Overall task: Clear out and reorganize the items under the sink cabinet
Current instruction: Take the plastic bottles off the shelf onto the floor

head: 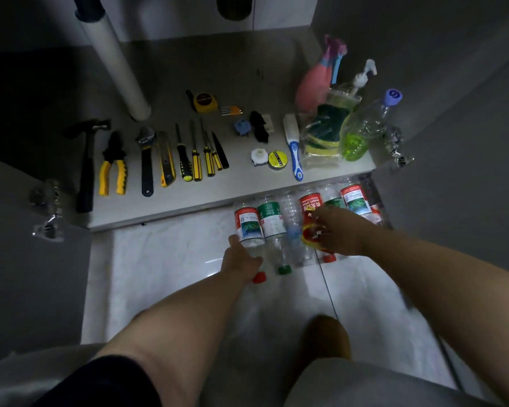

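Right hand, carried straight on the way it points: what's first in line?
The right hand grips the red-and-yellow-labelled bottle; beyond it, probably the clear bottle lying alongside, though depth is unclear.

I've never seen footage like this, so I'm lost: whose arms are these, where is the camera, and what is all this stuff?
There is no machine here. A person wears one camera on the head, and it looks down at their own bare arms in front of an open sink cabinet. On the cabinet floor tools lie in a row, among them a hammer, pliers and a tape measure. To the right are a brush, bagged sponges and a soap bottle. A white pipe stands behind. On the tiled floor in front lies a row of plastic bottles. The left hand grips the leftmost bottle, and the right hand appears to grip a red-labelled bottle.
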{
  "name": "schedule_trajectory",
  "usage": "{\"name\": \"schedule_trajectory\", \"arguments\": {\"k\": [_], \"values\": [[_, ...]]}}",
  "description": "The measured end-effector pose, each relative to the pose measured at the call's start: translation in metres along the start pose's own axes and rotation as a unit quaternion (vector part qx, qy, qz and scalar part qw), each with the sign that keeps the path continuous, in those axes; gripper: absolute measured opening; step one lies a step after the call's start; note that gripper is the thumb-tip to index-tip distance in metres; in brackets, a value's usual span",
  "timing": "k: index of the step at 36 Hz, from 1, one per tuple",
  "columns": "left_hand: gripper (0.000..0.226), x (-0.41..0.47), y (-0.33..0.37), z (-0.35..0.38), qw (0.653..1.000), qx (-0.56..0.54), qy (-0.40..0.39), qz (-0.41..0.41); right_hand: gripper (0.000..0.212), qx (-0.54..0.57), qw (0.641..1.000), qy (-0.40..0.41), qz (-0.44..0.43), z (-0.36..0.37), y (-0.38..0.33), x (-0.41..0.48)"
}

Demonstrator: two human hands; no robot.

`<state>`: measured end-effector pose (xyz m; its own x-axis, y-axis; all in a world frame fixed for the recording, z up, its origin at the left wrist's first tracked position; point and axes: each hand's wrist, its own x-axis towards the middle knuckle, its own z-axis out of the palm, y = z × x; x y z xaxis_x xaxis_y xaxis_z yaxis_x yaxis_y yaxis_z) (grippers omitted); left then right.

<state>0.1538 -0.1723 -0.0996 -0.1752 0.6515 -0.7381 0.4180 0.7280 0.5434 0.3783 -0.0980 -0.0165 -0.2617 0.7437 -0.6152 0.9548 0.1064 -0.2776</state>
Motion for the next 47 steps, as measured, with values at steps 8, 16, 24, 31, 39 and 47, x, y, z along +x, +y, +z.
{"name": "schedule_trajectory", "arguments": {"k": [8, 16, 24, 31, 39, 47], "values": [[0.098, 0.006, 0.002, 0.010, 0.999, -0.032, -0.035, -0.009, 0.070, -0.040, 0.998, 0.026, 0.036, -0.001, 0.010, 0.003], [0.070, 0.015, 0.008, 0.008, 0.998, -0.049, -0.006, 0.030, 0.066, -0.076, 0.992, 0.048, 0.083, 0.000, 0.021, 0.016], [0.061, 0.022, 0.007, 0.018, 0.996, -0.076, 0.035, 0.035, 0.066, -0.092, 0.982, 0.108, 0.126, 0.014, 0.032, 0.028], [0.057, 0.026, 0.004, 0.017, 0.996, -0.070, 0.042, 0.036, 0.076, -0.038, 0.976, 0.115, 0.183, 0.023, 0.032, 0.039], [0.050, 0.021, 0.008, 0.017, 0.998, -0.042, 0.042, 0.036, 0.086, -0.036, 0.984, 0.057, 0.162, 0.023, 0.018, 0.029], [0.058, 0.000, 0.045, 0.001, 0.999, -0.019, 0.023, 0.018, 0.063, -0.056, 0.998, -0.024, 0.017, 0.002, -0.020, 0.028]]}}
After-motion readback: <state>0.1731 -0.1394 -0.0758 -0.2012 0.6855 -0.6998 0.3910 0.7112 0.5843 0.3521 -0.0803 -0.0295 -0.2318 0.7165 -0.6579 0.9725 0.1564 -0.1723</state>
